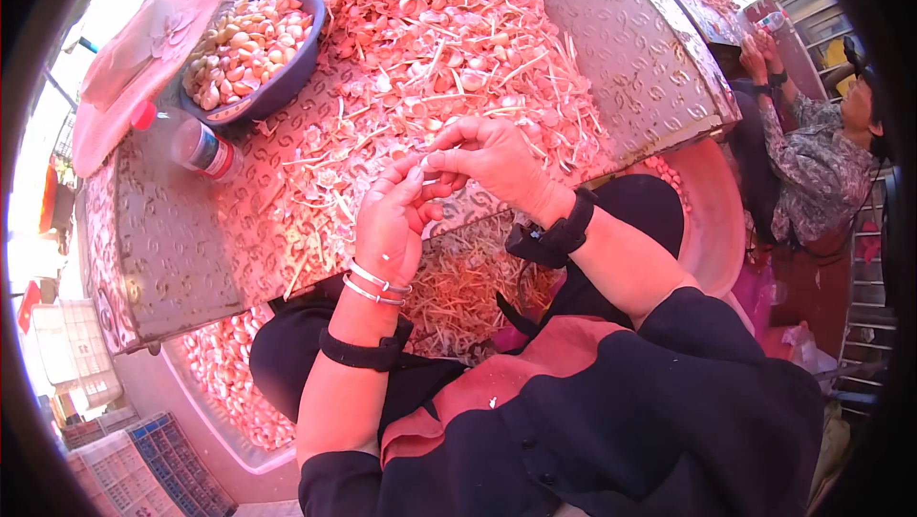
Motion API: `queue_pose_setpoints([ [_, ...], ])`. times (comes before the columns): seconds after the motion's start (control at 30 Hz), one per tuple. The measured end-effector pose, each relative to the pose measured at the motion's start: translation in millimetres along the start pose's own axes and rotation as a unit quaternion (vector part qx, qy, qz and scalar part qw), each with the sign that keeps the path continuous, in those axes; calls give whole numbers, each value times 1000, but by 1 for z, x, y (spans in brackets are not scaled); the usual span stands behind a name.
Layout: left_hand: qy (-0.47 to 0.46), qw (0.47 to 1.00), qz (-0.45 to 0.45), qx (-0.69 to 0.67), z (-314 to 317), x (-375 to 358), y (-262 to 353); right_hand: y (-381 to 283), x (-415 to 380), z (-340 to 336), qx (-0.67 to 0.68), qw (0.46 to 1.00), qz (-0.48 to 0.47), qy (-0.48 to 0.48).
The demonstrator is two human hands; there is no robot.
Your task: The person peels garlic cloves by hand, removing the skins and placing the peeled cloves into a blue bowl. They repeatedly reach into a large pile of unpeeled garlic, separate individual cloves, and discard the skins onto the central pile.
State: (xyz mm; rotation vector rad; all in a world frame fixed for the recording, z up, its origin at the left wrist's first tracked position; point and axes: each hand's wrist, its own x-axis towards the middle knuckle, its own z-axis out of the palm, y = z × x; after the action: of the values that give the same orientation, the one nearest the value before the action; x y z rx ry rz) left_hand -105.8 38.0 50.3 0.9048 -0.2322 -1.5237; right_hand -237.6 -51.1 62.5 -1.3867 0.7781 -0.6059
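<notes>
Both my hands meet above the front part of the metal table (177, 274). My left hand (394, 221), with two bracelets at its wrist, has its fingers bent and pinched at the tips. Against them, the thumb and index finger of my right hand (482, 159) pinch a small pale piece (426, 164), which looks like a garlic clove. Its details are mostly covered by the fingertips. Behind my hands a wide heap of garlic cloves, skins and stalks (468, 49) lies on the table. A blue bowl (313, 54) of peeled cloves (244, 49) stands at the back left.
A straw hat (143, 59) and a bottle with a red cap (202, 149) lie at the left. Below the table are a bin of cloves (234, 374), discarded stalks (473, 293) and a round tub (712, 211). Another person (821, 164) sits at the right; crates (153, 469) stand lower left.
</notes>
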Motion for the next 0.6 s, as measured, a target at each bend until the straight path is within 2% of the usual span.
queue_pose_setpoints([
  [0.07, 3, 1000, 24, 0, 2, 0, -3, -3, 0, 7, 51, 998, 26, 27],
  [0.13, -2, 997, 73, 19, -3, 2, -4, -4, -1, 15, 42, 999, 11, 27],
  [0.2, 20, 997, 74, 15, -2, -2, 1, -12, -2, 19, 16, 1000, 4, -4],
  [0.23, 20, 997, 69, 12, 0, -4, 7, -13, 4, 10, 40, 998, 23, -50],
  [0.27, 20, 998, 63, 8, 1, -7, 13, -14, 10, 3, 40, 998, 23, -50],
  [0.33, 0, 998, 68, -7, 4, -12, 24, -13, 22, -12, -59, 993, -45, 91],
  [0.37, -59, 997, 33, -42, 9, -22, 30, 0, 29, -22, -216, 962, -118, 116],
  [0.4, -120, 990, -3, -76, 13, -31, 37, 16, 32, -29, -216, 962, -120, 119],
  [0.43, -187, 976, -27, -105, 18, -43, 36, 28, 34, -33, -384, 906, -169, 56],
  [0.47, -234, 965, -55, -103, 24, -55, 35, 39, 37, -39, -540, 816, -209, -8],
  [0.5, -266, 960, -59, -66, 32, -67, 33, 36, 31, -31, -597, 792, -124, -22],
  [0.53, -297, 948, -75, -83, 43, -82, 36, 39, 31, -31, -599, 791, -123, -20],
  [0.6, -338, 940, -48, -29, 56, -110, 42, 47, 33, -26, -633, 756, -168, -21],
])
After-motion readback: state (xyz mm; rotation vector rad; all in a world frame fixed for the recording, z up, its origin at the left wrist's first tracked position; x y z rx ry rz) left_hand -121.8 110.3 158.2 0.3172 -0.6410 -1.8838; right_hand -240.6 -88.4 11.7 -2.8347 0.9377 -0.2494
